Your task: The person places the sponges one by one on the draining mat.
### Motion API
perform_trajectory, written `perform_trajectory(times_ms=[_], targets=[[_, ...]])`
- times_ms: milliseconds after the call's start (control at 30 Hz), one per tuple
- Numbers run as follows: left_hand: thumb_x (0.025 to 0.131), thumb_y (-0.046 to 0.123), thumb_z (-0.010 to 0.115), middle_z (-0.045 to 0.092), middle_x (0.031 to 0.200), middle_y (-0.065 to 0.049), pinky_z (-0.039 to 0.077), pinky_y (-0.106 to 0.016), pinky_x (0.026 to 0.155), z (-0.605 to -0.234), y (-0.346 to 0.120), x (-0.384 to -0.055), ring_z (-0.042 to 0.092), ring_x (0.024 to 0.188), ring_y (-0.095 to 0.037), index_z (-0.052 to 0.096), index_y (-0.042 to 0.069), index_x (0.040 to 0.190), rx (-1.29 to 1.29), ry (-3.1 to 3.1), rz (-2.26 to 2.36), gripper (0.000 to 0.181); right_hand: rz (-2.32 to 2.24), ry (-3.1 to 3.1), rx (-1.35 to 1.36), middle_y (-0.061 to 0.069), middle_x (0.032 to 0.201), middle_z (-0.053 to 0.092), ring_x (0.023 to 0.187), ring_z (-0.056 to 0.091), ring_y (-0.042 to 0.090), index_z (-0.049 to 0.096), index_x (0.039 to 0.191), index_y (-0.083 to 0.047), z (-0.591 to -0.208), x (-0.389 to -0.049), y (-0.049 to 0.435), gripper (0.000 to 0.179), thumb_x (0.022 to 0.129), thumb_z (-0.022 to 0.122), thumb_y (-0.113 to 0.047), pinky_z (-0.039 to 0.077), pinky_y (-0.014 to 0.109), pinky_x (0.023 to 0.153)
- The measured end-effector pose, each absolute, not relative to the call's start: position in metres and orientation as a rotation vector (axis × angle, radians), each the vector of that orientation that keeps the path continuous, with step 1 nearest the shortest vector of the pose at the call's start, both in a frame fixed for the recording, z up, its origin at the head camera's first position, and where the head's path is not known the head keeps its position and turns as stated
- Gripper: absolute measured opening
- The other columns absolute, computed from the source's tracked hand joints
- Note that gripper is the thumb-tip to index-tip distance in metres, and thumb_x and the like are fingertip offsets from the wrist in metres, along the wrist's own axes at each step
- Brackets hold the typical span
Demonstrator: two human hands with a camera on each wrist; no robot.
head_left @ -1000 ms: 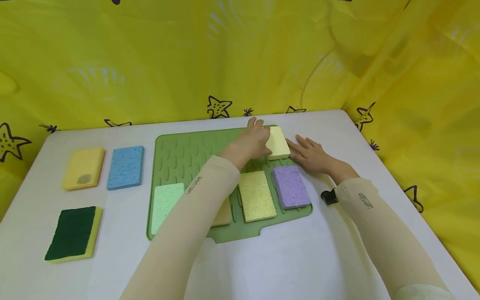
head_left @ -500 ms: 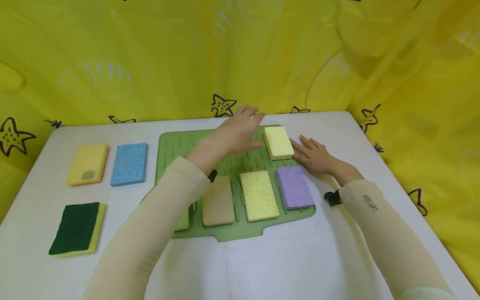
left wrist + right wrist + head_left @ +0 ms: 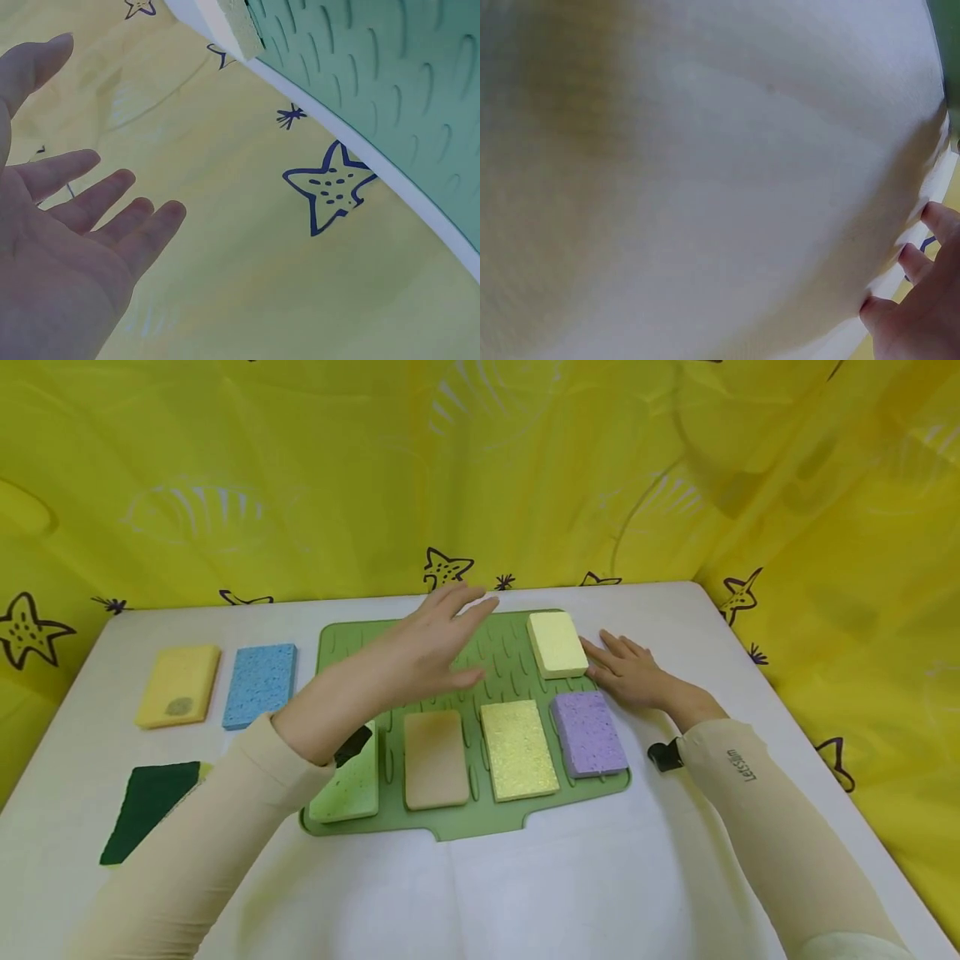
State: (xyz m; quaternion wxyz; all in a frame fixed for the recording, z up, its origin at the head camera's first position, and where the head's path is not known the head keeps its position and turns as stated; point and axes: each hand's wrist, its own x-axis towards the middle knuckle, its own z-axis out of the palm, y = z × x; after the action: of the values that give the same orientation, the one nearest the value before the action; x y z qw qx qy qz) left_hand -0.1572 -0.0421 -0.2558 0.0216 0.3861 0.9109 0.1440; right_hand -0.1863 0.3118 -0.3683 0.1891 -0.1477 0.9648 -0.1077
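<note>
My left hand (image 3: 420,647) hovers over the green ridged mat (image 3: 495,652), fingers spread and nothing held; the left wrist view shows its bare palm and parted fingers (image 3: 154,236). My right hand (image 3: 626,672) rests flat on the table at the mat's right edge, its fingers beside the pale cream sponge (image 3: 558,643) at the mat's back right corner. Along the mat's front lie a light green sponge (image 3: 352,789), partly behind my left wrist, a tan sponge (image 3: 435,760), a yellow sponge (image 3: 519,750) and a purple sponge (image 3: 588,733).
Left of the mat lie a yellow-orange sponge (image 3: 178,685) with a round mark, a blue sponge (image 3: 259,685) and a dark green-topped sponge (image 3: 146,802), partly covered by my left sleeve. A yellow patterned curtain (image 3: 360,485) hangs behind the white table (image 3: 510,893).
My left hand has let go of the cream sponge and moved left, away from it, over the mat. The sponge stays at the back right corner. My right hand has hardly moved.
</note>
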Motion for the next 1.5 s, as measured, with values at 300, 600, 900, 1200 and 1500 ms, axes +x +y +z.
perform_trajectory(times_ms=[300,600,900,1200,1500], targets=[[0.093,0.033,0.07,0.023,0.162,-0.018,0.03,-0.05,0.12,-0.257,-0.072,-0.134,0.022,0.15,-0.037,0.025,0.006,0.157,1.205,2.852,0.551,0.083,-0.304,2.719,-0.416,0.026,0.165,-0.002,0.148,-0.001,0.055,0.009,0.161,-0.016,-0.367,-0.187,0.313,0.061,0.108,0.027,-0.041,0.0,0.076,0.114],[0.09,0.027,0.074,0.025,0.162,-0.016,0.038,-0.058,0.112,-0.26,-0.112,-0.108,0.023,0.15,-0.037,0.026,0.007,0.157,1.148,2.957,0.516,0.085,-0.325,2.724,-0.423,0.027,0.164,0.0,0.148,0.001,0.056,0.011,0.16,-0.016,-0.366,-0.185,0.31,0.061,0.108,0.029,-0.041,0.001,0.077,0.113],[0.08,0.021,0.082,0.031,0.158,-0.017,0.043,-0.057,0.106,-0.273,-0.148,-0.087,0.032,0.145,-0.038,0.029,0.007,0.156,1.218,3.082,0.575,0.093,-0.307,2.732,-0.433,0.028,0.164,0.001,0.147,0.002,0.057,0.011,0.16,-0.016,-0.366,-0.185,0.309,0.061,0.108,0.027,-0.043,0.003,0.078,0.112],[0.076,0.017,0.085,0.026,0.161,-0.014,0.046,-0.063,0.094,-0.291,-0.197,-0.066,0.032,0.143,-0.04,0.022,0.017,0.159,0.91,3.1,0.655,0.103,-0.308,2.744,-0.439,0.028,0.164,0.001,0.147,0.002,0.058,0.012,0.16,-0.016,-0.364,-0.186,0.309,0.06,0.108,0.028,-0.04,0.002,0.078,0.112],[0.082,0.043,0.079,0.028,0.159,-0.019,0.045,-0.069,0.085,-0.31,-0.24,-0.051,0.034,0.137,-0.048,0.029,0.013,0.157,0.821,3.174,0.641,0.095,-0.279,2.734,-0.456,0.029,0.163,0.003,0.147,0.004,0.057,0.013,0.16,-0.014,-0.364,-0.184,0.309,0.059,0.108,0.029,-0.038,0.006,0.078,0.113]])
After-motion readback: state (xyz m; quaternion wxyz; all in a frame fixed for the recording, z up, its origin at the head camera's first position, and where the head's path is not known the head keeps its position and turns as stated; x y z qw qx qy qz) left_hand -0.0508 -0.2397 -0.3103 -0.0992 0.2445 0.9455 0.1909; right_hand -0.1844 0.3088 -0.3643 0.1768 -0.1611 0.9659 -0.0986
